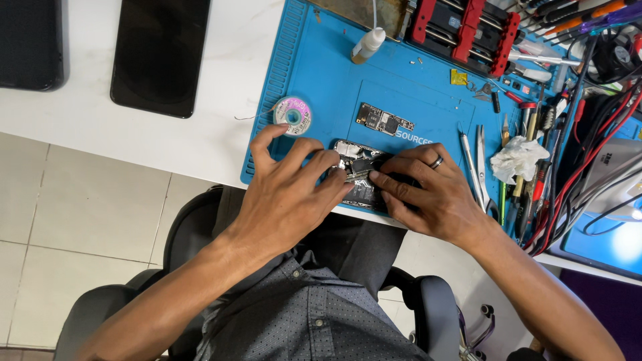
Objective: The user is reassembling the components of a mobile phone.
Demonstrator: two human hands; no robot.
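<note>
An opened phone (359,175) with its insides bare lies at the near edge of a blue work mat (321,73). My left hand (287,197) rests on the phone's left side, fingers curled on its edge. My right hand (421,194), with a ring on one finger, covers the phone's right side and pinches at a part near its middle. A small circuit board (384,121) lies on the mat just beyond the phone. Much of the phone is hidden under both hands.
A pink solder-wick spool (293,113) sits left of the phone. Tweezers (473,164), a crumpled tissue (518,158), screwdrivers and red and black cables (588,160) crowd the right. A small white bottle (368,45) and a red-and-black clamp (465,30) stand at the back. Two dark phones (160,53) lie on the white table.
</note>
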